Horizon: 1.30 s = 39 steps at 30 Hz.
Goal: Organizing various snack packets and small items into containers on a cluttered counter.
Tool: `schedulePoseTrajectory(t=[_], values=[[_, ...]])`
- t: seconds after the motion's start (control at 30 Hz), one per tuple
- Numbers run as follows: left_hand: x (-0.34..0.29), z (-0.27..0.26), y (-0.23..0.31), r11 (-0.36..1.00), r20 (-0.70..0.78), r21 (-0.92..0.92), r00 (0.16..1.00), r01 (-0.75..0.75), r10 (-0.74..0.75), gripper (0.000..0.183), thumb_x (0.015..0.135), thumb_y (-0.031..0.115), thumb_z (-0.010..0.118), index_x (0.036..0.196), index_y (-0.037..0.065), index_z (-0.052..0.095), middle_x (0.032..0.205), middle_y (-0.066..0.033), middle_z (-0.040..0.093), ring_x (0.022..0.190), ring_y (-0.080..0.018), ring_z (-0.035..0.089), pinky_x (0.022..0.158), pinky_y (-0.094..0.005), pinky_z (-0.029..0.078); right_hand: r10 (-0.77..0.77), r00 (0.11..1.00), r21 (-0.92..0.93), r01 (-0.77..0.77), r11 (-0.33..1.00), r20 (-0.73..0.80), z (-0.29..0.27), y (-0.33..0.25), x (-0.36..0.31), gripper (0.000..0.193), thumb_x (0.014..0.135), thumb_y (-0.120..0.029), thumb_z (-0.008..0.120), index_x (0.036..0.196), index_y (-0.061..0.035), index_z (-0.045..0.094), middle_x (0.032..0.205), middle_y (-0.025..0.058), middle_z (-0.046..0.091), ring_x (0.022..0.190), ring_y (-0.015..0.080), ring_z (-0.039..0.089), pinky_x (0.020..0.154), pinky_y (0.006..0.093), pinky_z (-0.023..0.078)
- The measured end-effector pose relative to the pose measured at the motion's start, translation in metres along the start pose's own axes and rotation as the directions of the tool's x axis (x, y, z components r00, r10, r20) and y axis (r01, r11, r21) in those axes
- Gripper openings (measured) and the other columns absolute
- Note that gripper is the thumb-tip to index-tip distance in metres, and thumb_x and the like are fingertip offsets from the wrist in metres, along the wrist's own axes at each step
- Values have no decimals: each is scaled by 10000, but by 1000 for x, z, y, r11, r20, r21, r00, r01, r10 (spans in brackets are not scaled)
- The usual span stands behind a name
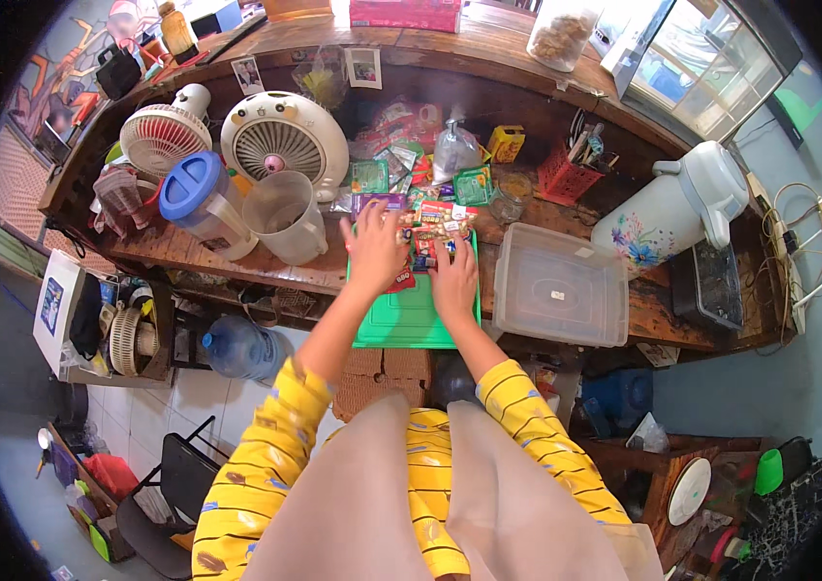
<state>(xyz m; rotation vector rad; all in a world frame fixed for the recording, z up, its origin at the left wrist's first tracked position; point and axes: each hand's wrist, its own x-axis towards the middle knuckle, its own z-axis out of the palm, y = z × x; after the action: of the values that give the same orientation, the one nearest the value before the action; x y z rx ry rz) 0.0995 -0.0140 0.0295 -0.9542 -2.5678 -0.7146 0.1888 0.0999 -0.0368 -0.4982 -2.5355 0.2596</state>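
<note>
My left hand [375, 250] reaches over a pile of small colourful sachets [442, 215], its fingers spread near a purple packet [387, 201]. Beside it, my right hand [455, 281] rests on the sachets with its fingers stretched apart. Neither hand is visibly gripping anything. Under both hands lies a flat green plastic lid or tray [401, 327] at the counter's front edge. A red packet [401, 282] shows between my hands. Behind them are green packets [473, 186] and a knotted clear plastic bag [455, 153]. My palms hide part of the pile.
A clear plastic box [561, 290] stands to the right, near a flowered thermos jug [667, 215]. On the left are a clear pitcher [287, 218], a blue-lidded jug [205, 208] and fans [285, 145]. A red basket of pens [569, 176] sits at the back.
</note>
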Motion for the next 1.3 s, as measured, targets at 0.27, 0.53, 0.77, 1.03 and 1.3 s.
schedulePoseTrajectory(t=[0.27,0.53,0.77,1.03,1.3], values=[[-57,17,-45,970,183,235,983,-58,14,768,642,29,666,1315,223,350,1348,-84,324,1269,-318,278,993,-634,160,-38,998,41,40,998,-40,2,-13,9,618,674,-274,723,1208,-98,465,1374,123,307,1272,320,278,1015,466,278],[-33,6,-29,985,220,87,967,-151,129,612,715,107,621,1277,199,397,1394,-84,291,1277,-345,275,986,-641,170,3,997,73,-8,997,74,-1,-3,13,788,702,-298,702,1353,-121,294,1437,204,149,1329,375,139,1039,513,193],[76,22,-56,998,23,-53,999,-23,24,458,748,229,610,1163,70,498,1363,-155,323,1251,-357,303,1004,-566,216,-44,967,357,135,924,-250,-7,-33,138,473,733,-190,613,1160,-57,460,1310,203,353,1199,371,340,989,499,267],[174,70,-64,866,411,492,852,91,-323,482,850,271,364,1258,38,470,1382,-121,338,1291,-314,260,1043,-583,21,-441,888,-119,456,882,133,65,-37,266,228,755,-168,505,912,-101,656,1172,71,546,1164,255,430,1002,527,242],[172,101,-95,868,104,485,978,107,-178,454,858,302,357,1209,73,533,1385,-120,334,1294,-328,252,1003,-651,-6,-316,877,-207,406,890,361,88,-47,286,288,797,-180,462,1009,-97,639,1137,40,583,1148,192,462,1025,534,185]])
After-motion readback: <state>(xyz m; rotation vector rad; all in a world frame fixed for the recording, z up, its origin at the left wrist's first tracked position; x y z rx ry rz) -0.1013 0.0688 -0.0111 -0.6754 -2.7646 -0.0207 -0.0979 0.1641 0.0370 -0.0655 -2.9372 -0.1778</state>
